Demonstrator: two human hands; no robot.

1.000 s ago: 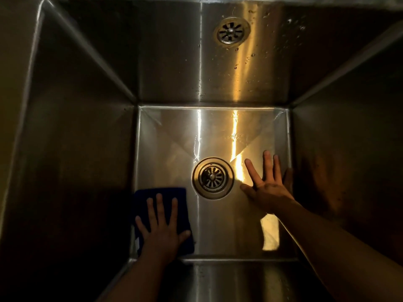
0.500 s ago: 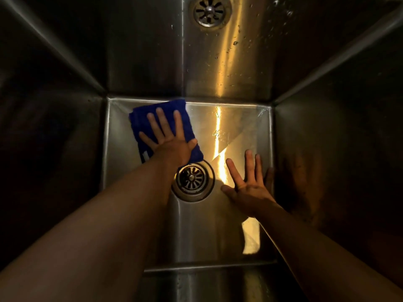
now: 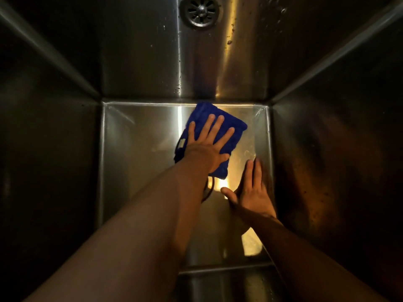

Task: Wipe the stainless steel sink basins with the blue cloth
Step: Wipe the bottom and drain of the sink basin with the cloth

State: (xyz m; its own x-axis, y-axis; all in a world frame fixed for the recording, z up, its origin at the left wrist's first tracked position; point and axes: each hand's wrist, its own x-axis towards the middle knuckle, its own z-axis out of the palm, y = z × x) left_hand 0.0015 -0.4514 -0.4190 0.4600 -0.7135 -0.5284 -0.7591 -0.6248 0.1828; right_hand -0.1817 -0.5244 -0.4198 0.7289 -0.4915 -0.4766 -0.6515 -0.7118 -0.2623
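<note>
I look straight down into a deep stainless steel sink basin [image 3: 135, 149]. A folded blue cloth [image 3: 231, 129] lies flat on the basin floor near the back wall, right of centre. My left hand [image 3: 207, 144] presses on it with fingers straight and spread. My right hand [image 3: 250, 192] rests flat on the floor by the right wall, fingers straight, apart from the cloth. My left forearm hides most of the floor drain [image 3: 209, 188].
Steep steel walls close in on all four sides. An overflow drain [image 3: 199, 13] sits high on the back wall, with water droplets [image 3: 229, 42] beside it. Bare basin floor shows to the left of the cloth.
My left hand slid the cloth from the near left corner to the back left, then rightward along the back wall. My right hand stayed flat by the right wall.
</note>
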